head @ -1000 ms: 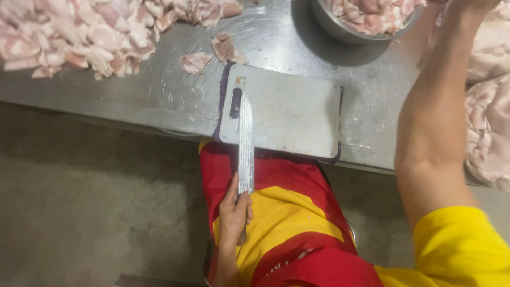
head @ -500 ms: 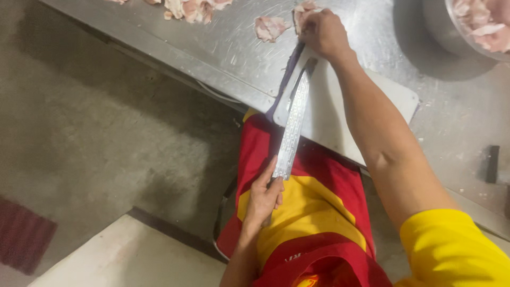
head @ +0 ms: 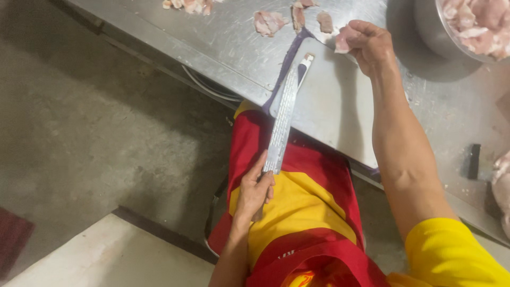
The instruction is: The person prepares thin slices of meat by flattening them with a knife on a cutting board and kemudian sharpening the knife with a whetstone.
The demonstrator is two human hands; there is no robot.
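Observation:
My left hand [head: 254, 190] grips the handle of a long knife [head: 283, 117] in front of my red and yellow clothing. Its blade points up onto the pale cutting board [head: 329, 101], tip near the board's far edge. My right hand [head: 366, 42] reaches over the board's far side and is shut on a pink piece of raw meat [head: 342, 41]. Three more raw meat pieces [head: 269, 22] lie on the steel table [head: 212, 48] just beyond the board.
A metal bowl [head: 430, 29] full of raw meat stands at the top right. More meat lies at the table's top edge and the far right. A dark-handled tool [head: 474, 160] rests on the table at right. Concrete floor and a pale block lie to the left.
The view has shifted. My right arm came back from the far right to the board's far edge and closed on a piece of meat. My left hand keeps the knife in place.

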